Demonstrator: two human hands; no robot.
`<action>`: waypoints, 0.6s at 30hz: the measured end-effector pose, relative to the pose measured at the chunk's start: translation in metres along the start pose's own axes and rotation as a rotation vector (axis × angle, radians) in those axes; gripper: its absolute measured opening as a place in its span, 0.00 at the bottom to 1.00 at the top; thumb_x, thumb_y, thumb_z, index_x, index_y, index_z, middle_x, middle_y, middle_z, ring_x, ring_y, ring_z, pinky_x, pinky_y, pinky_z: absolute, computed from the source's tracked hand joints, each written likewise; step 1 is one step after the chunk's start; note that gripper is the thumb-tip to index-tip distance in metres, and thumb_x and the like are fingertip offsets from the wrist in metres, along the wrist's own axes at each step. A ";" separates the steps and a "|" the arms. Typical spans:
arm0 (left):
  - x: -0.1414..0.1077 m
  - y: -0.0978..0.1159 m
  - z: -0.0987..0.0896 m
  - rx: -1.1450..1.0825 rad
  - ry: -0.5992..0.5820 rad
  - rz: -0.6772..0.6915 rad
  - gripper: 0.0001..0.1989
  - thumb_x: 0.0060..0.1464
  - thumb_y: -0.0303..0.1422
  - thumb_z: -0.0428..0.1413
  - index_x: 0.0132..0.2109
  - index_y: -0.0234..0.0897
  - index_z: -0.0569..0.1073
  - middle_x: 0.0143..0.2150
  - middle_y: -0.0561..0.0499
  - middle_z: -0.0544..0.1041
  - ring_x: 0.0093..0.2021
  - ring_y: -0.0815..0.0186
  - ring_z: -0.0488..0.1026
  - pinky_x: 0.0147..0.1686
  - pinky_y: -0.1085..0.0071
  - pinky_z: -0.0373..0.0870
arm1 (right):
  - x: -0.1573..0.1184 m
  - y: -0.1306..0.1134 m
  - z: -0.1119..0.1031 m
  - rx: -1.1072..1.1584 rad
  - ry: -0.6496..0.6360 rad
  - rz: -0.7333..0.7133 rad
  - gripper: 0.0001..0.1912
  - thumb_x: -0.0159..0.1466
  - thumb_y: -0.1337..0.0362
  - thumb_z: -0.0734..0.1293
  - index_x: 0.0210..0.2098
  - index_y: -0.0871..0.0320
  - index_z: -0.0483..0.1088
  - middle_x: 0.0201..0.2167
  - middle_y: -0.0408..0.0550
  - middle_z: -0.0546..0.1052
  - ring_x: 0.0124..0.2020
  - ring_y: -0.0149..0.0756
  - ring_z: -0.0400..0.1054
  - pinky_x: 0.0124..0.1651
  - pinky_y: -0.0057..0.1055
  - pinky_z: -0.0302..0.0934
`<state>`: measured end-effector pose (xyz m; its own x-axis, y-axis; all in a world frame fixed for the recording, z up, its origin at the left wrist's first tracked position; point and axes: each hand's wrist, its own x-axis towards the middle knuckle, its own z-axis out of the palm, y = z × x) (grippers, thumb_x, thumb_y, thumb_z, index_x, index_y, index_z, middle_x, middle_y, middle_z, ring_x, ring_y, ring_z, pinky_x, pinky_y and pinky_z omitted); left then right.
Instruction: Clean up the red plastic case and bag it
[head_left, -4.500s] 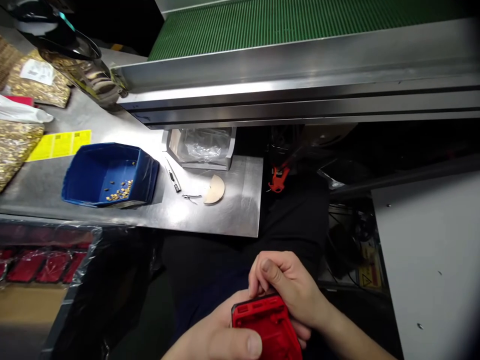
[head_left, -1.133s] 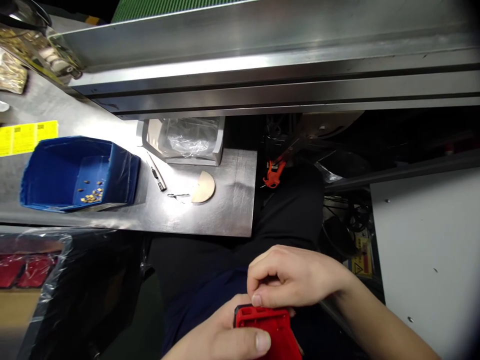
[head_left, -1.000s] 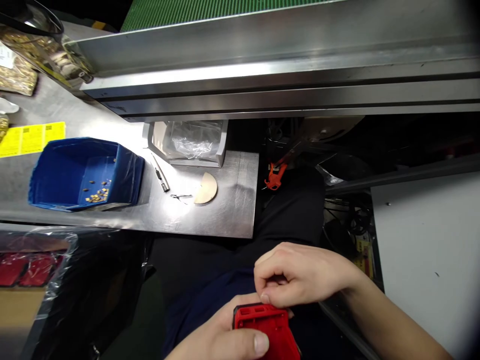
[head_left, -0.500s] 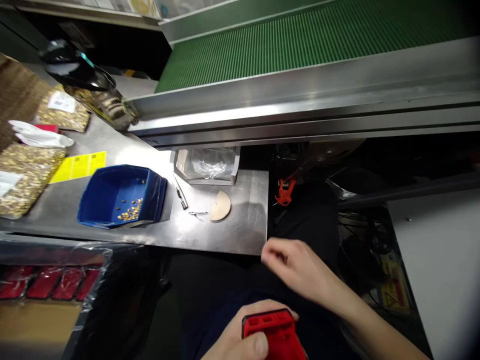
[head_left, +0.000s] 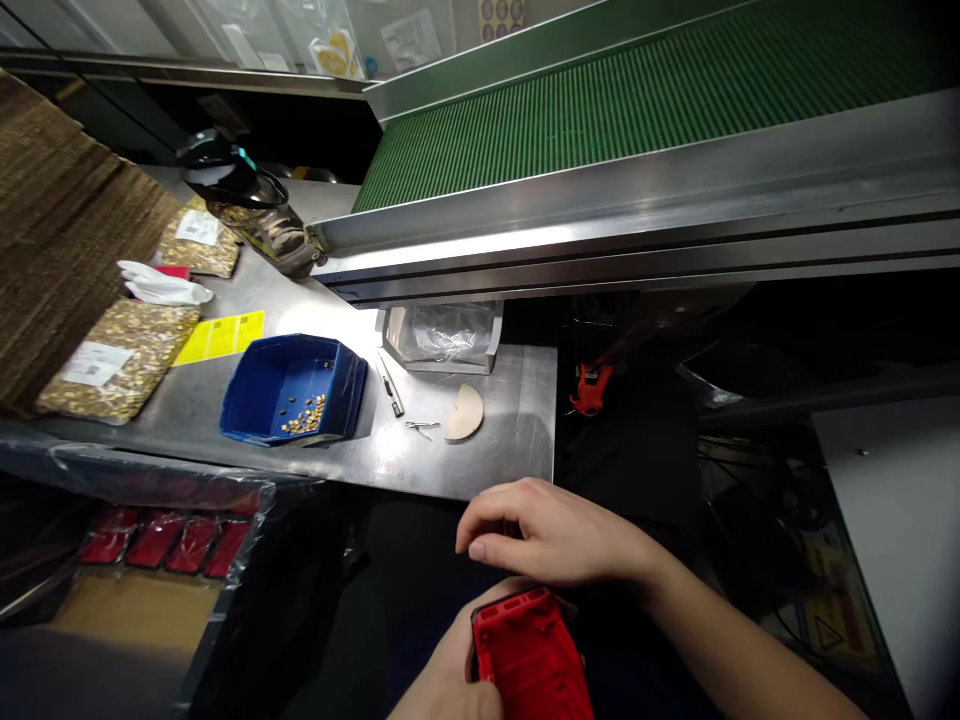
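At the bottom of the head view, my left hand (head_left: 450,665) is closed round a red plastic case (head_left: 531,655) with a dark rim. Its hollow inside faces up, and its lower end is cut off by the picture edge. Just beyond the case hovers my right hand (head_left: 540,530), fingers loosely curved and thumb apart, with nothing seen in it. On the metal bench ahead lie a tan half-round disc (head_left: 464,413), a small metal tool (head_left: 422,427) and a slim knife-like tool (head_left: 391,387). A blue bin (head_left: 274,385) there holds small brass-coloured pieces.
A green ribbed conveyor (head_left: 600,110) with a metal side rail crosses the back. A grey bin (head_left: 450,360) with clear plastic sits under the rail. Bags of brass-coloured parts (head_left: 124,350) lie left. Below them, a lined box (head_left: 214,620) holds several red wrapped pieces.
My right hand has moved left, over to the red case, and its fingers have loosened from a curl. The view has shifted left, and the left hand still holds the case.
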<state>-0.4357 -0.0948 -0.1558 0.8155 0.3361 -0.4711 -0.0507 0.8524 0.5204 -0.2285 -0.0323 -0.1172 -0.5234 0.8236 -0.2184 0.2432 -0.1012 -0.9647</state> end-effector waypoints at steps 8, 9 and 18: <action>-0.003 -0.009 -0.001 -0.071 -0.020 0.082 0.45 0.51 0.58 0.65 0.68 0.40 0.66 0.62 0.31 0.72 0.60 0.37 0.73 0.54 0.46 0.72 | 0.008 0.041 -0.005 -0.231 0.032 0.115 0.11 0.71 0.61 0.65 0.38 0.56 0.79 0.38 0.42 0.83 0.37 0.33 0.76 0.39 0.27 0.64; -0.004 -0.012 -0.001 -0.092 -0.018 0.095 0.44 0.53 0.57 0.64 0.69 0.41 0.65 0.63 0.32 0.71 0.60 0.37 0.73 0.56 0.45 0.71 | 0.018 0.046 -0.006 -0.313 0.120 0.136 0.09 0.72 0.64 0.64 0.41 0.56 0.78 0.40 0.43 0.82 0.39 0.33 0.76 0.41 0.28 0.64; -0.006 -0.018 0.001 -0.078 0.040 0.150 0.53 0.45 0.61 0.67 0.71 0.44 0.59 0.61 0.32 0.72 0.58 0.39 0.74 0.54 0.46 0.70 | 0.141 0.055 0.016 -0.686 0.280 0.158 0.15 0.67 0.62 0.71 0.51 0.63 0.71 0.54 0.62 0.74 0.58 0.54 0.65 0.60 0.48 0.59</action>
<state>-0.4390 -0.1120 -0.1618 0.7722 0.4760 -0.4208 -0.2160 0.8195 0.5307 -0.3020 0.0697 -0.2029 -0.2351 0.9484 -0.2126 0.7998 0.0645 -0.5967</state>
